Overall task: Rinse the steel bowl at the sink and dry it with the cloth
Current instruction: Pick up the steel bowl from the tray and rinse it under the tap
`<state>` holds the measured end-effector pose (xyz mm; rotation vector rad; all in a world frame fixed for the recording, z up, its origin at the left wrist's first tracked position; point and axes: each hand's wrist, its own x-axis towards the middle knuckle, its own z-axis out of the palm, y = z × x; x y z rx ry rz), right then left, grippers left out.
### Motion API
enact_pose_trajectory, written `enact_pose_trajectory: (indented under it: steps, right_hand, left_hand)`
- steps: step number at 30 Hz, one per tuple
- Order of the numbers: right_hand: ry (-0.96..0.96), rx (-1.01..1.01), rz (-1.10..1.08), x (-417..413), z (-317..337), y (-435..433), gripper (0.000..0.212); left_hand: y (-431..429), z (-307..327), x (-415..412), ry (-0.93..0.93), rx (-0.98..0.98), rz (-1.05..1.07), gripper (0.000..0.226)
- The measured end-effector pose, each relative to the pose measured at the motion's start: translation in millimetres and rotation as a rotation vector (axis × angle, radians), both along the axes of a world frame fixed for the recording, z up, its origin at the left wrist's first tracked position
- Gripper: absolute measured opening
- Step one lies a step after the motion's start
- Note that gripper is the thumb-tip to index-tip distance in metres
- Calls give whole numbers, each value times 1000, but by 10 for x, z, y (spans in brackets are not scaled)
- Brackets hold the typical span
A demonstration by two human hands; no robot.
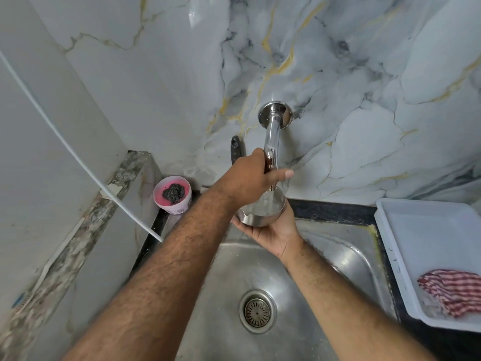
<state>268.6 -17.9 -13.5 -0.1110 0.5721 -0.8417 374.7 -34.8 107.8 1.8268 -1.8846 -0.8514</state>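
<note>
Head view: steel bowl (261, 214) above sink (346, 252), under tap (272, 142), frame centre.
Right hand (273, 234): cups bowl from below, fingers wrapped on its base.
Left hand (250, 179): closed around tap spout.
Handling: likely light, rigid, slippery when wet; grip by rim or cradle underneath.
Cloth (454, 291): striped, in white tray (406, 212), 4 o'clock of bowl.
Scrubber tub (172, 194): 9 o'clock.
Obstruction: left forearm crosses over bowl.

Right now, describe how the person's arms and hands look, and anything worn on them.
Both forearms are bare and hairy, with no sleeves in view. The left hand and right hand wear no gloves, and no rings, watch or bracelets are visible. The left thumbnail is short.
</note>
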Motion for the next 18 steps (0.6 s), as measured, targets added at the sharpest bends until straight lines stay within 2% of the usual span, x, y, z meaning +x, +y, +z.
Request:
enact_pose_trajectory:
  steps: [3,7,8,11,13,15,16,18]
  right_hand:
    - [-17,-8,22,-18,-40,43,64]
    - [6,-7,85,-120,-153,93,91]
    - [36,-26,92,-164,-181,100,91]
    - [191,-109,120,-305,-202,179,66]
    - [357,-233,186,-363,-214,272,42]
    - [680,-470,309,-429,-274,391,21]
    - [885,-594,363,-468,-347,442,35]
    - [1274,-891,528,-563,-579,496,76]
  left_hand:
    - [48,-71,-44,-81,-93,93,64]
    - [154,-196,-198,-304,-282,288,69]
    - [170,-219,-228,-341,-308,319,69]
    - [183,-269,-267,-381,-332,374,68]
    - [178,-268,-267,-370,-311,391,69]
    - [186,-241,-286,-359,-278,395,68]
    - [193,-230,-297,-353,-263,399,67]
    - [213,-219,-320,-338,-250,418,66]
